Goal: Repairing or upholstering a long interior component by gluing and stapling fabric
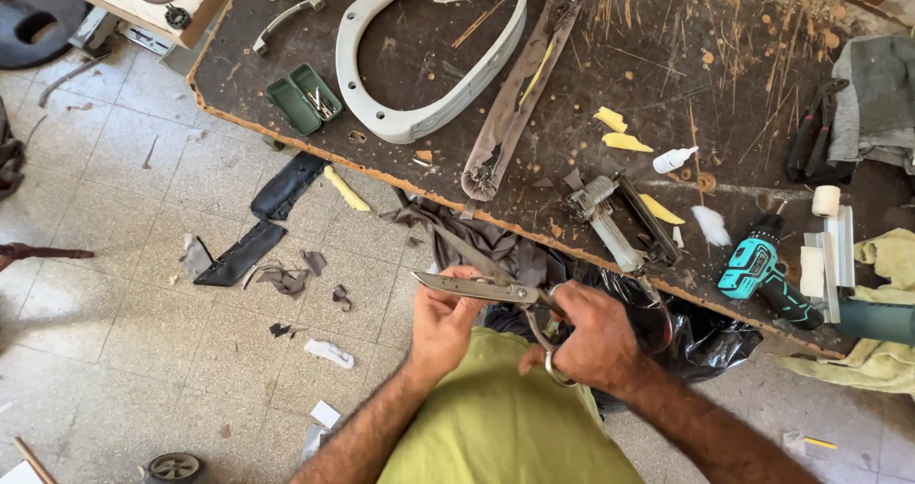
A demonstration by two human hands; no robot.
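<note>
This was a workshop, likely for upholstery. A scarred, glue-spattered workbench (743,27) carried a pneumatic stapler (602,219), a teal cordless drill (758,267), pliers (812,136), a small glue bottle (674,159) and yellow foam offcuts (624,141). A bare white seat frame (434,103) lay at the far side. Fabric scraps (286,279) littered the tiled floor (114,284) on the left.

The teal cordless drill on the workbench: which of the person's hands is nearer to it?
Right. The right hand, gripping the scissors' handles, is just left of the drill. The left hand, at the blades, is farther left.
</note>
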